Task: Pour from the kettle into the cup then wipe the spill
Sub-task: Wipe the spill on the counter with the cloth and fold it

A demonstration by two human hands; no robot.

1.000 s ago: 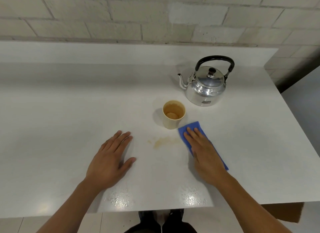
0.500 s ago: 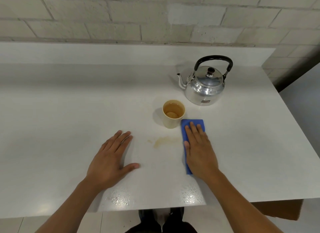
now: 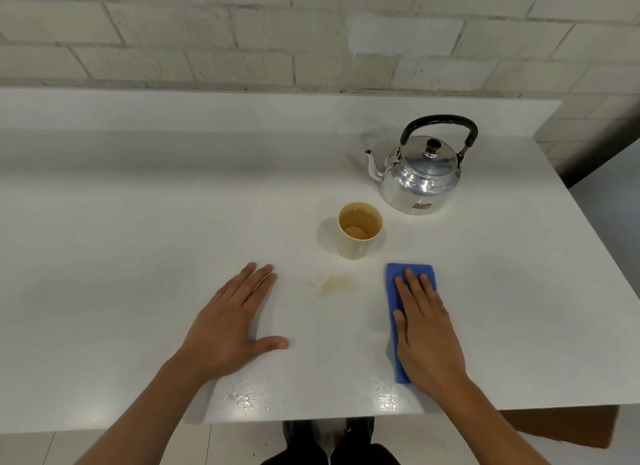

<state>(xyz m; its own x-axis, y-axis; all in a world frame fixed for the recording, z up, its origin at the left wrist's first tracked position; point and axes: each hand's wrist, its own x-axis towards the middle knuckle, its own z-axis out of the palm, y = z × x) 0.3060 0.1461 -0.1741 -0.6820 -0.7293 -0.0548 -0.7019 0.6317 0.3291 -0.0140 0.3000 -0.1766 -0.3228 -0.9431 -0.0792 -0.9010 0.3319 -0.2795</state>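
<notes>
A shiny metal kettle [image 3: 420,184] with a black handle stands at the back right of the white table [image 3: 138,257], spout pointing left. In front of it a beige cup [image 3: 358,246] holds brown liquid. A small brown spill [image 3: 334,284] lies on the table just in front of the cup. My right hand [image 3: 424,333] presses flat on a blue cloth [image 3: 394,291], to the right of the spill and apart from it. My left hand [image 3: 228,326] rests flat on the table to the left of the spill, holding nothing.
Wet glints [image 3: 249,395] show near the table's front edge between my arms. A brown cardboard box [image 3: 571,426] sits below the front right edge. A brick wall stands behind the table, whose right edge is close to the kettle.
My right hand has turned the blue cloth straight and slid it a little right and toward me, away from the cup. My left hand has stayed in place.
</notes>
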